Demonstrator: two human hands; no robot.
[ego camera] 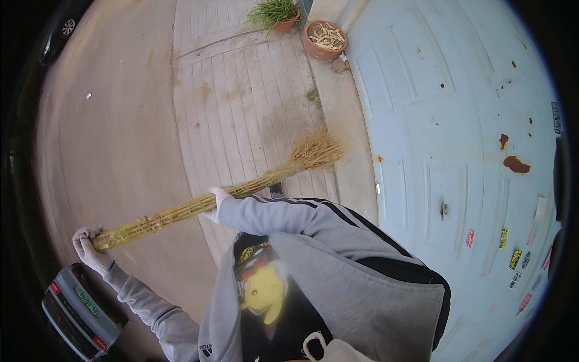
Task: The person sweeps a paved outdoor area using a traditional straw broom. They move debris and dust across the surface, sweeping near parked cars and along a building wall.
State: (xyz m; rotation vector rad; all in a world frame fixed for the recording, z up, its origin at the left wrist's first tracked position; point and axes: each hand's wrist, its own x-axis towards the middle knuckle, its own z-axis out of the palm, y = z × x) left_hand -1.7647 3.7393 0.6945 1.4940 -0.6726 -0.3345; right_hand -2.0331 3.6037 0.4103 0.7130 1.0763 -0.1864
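A long broom of bundled twigs slants across the view, with its frayed bristles pointing to the upper right, by the concrete step. My left hand, in a pale knit glove, is closed around the handle's far end, which is wrapped in clear film. Farther along the handle, near its middle, my right hand grips it in a white glove, the arm reaching across my chest. The bristles are over the step's edge; whether they touch the ground I cannot tell.
A light blue metal door with rust spots and stickers stands at right. Terracotta pots sit at its base, one with a green plant. A parked car is at lower left, another at upper left.
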